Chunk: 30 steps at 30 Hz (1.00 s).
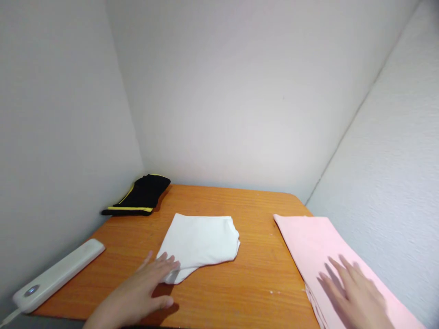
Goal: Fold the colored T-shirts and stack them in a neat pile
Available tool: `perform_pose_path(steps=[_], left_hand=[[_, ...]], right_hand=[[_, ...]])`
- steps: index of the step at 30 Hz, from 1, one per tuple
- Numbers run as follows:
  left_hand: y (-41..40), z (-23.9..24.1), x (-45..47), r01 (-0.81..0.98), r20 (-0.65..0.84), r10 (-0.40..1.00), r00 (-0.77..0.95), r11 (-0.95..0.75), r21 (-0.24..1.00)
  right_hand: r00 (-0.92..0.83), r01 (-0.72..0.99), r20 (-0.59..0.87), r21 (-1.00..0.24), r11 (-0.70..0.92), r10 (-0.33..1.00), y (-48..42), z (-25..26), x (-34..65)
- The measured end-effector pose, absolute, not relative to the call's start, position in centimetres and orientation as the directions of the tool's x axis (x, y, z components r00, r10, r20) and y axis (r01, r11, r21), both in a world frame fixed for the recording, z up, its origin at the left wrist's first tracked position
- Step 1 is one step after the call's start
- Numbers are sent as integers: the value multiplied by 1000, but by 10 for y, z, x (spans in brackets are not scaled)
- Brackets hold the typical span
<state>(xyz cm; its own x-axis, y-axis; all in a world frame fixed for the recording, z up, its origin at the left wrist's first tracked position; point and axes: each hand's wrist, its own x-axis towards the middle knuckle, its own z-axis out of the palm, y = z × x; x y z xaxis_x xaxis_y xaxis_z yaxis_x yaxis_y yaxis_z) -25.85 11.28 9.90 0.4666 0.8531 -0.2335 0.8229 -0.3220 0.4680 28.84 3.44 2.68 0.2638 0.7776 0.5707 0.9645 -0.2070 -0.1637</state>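
Two bare hands over cloth on a wood-toned surface [264, 283], set against pale walls [219, 100]. The left hand [146, 283], palm down with fingers spread, overlaps the near-left corner of a white cloth [202, 240] lying at the middle of the surface. The right hand [360, 292], likewise spread, is above a pink cloth [305, 237] along the right side; its shadow falls on the fabric, and contact cannot be determined. The hands are well apart, and neither is closed on anything.

State of the work: the white cloth appears already folded into a compact shape, though its right end is uneven and a lower layer projects at the near edge. The pink cloth lies flat, with several layers visible along its left edge, which suggests folding there too. A black cloth [146, 192] with yellow trim, apparently folded, rests at the far left corner, untouched. Nearer, at the left edge, lies a long white device [63, 274] with a round button [32, 290] and a cord [11, 316].

Markings: no brand, label or writing is legible.
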Motion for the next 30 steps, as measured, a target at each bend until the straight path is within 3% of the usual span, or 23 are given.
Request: perform_pose_path(steps=[5,8,11,13,15,18,20,25,30], left_hand=[[108,108,-167,670,162,840,517,-516,535],[108,87,-109,673,269,818,508,-572,470],[112,64,-85,758,310,842,442,-535,374],[116,55,-85,740,337,847,411,-526,420],[118,52,-92,641,336,871,358,-491,590],[115,53,-103,345,240,938,249,-318,883],[109,53,-107,137,145,961,235,-180,974],[94,47,-109,-170,-2,976,216,40,985],[82,44,-115,-313,-56,985,165,106,944]], right_hand=[[38,968,294,-249,39,955,65,43,173],[-51,918,146,-382,103,988,77,42,117],[-75,841,146,-522,142,986,80,39,90],[-73,781,199,-598,180,977,79,40,82],[-70,709,259,-666,230,963,76,43,78],[-31,604,294,-756,252,955,72,50,70],[30,583,281,-784,212,959,70,53,64],[166,661,281,-743,105,945,67,50,47],[222,729,286,-684,36,932,58,48,35]])
